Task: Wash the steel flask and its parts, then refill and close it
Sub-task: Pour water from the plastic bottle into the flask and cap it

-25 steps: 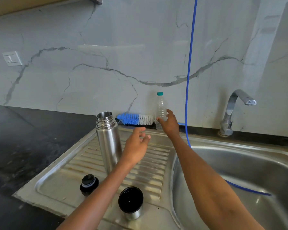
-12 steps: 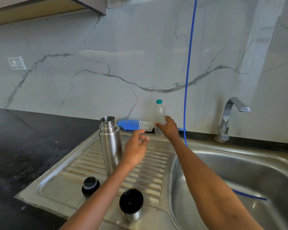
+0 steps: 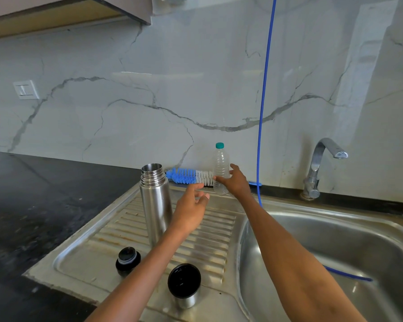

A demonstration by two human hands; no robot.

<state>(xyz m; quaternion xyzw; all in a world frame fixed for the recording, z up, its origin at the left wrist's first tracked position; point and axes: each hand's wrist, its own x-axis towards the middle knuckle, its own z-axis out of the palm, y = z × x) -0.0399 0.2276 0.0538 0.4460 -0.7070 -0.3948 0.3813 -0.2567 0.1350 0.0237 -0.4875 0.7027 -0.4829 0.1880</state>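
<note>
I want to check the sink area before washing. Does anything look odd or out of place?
A blue hose hangs down the wall into the sink basin, apart from the tap. Rusty stains mark the drainboard. Nothing is spilled.

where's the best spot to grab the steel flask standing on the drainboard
Probably the smooth straight wall of the steel flask, below the threaded neck. It stands upright with its mouth open. Come from the front or its left, since the left hand hovers at its right and the brush lies behind.
</note>
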